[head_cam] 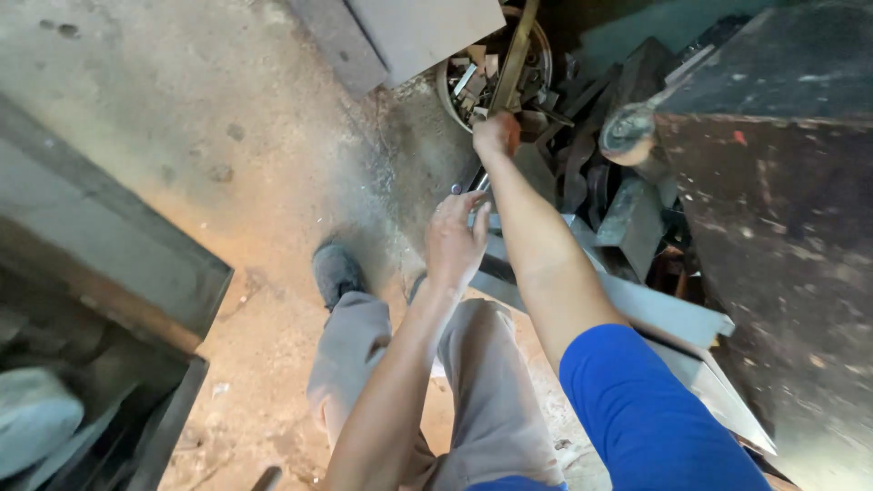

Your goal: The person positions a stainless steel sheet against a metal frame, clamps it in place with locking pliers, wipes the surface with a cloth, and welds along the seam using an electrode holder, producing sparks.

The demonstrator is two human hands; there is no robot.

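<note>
Fingers of my right hand (pixel 496 135) are curled tight round the lower end of a long, flat, rusty-brown metal bar (pixel 516 56), which rises tilted away from me over a round metal bucket of scrap offcuts (pixel 496 68). My left hand (pixel 454 238) hangs lower and nearer to me, fingers loosely spread and gripping nothing, its fingertips just beside a small shiny metal piece (pixel 466 187); whether they touch it I cannot tell. Grey steel angle lengths (pixel 655 309) lie under my right forearm. To the right stands a dark, scuffed metal cabinet (pixel 782 227). My grey shoe (pixel 335 271) rests on the dusty concrete floor (pixel 182 118).
</note>
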